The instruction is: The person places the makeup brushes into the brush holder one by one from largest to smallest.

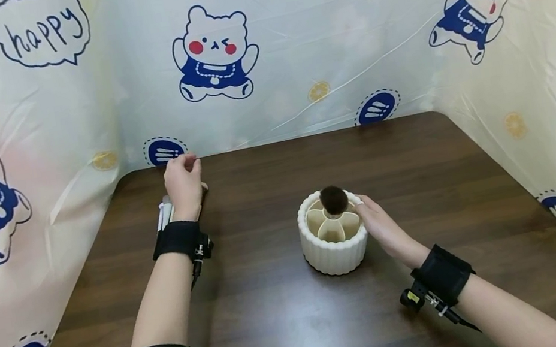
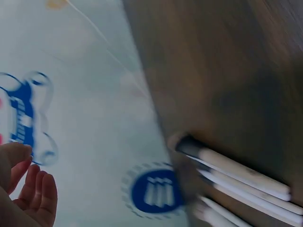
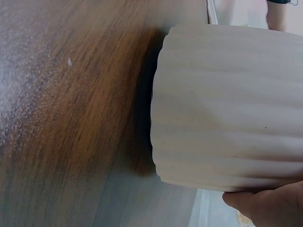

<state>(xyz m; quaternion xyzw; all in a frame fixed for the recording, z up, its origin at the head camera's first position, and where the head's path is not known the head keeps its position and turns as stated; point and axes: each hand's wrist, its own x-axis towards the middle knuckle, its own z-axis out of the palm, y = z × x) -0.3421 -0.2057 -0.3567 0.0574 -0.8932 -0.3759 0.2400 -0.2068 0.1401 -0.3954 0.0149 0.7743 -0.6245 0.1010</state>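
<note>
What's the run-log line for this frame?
left hand: over white-handled brushes, holding nothing | right hand: holding ribbed white holder | dark brush: upright in holder | table: dark wood

You see a dark wood-grain bench (image 1: 302,327) closed in on three sides by a cream plastic sheet (image 1: 343,35) printed with blue-dressed bears (image 1: 213,56), "happy" speech bubbles (image 1: 39,29) and small lemon slices (image 1: 318,92).
</note>
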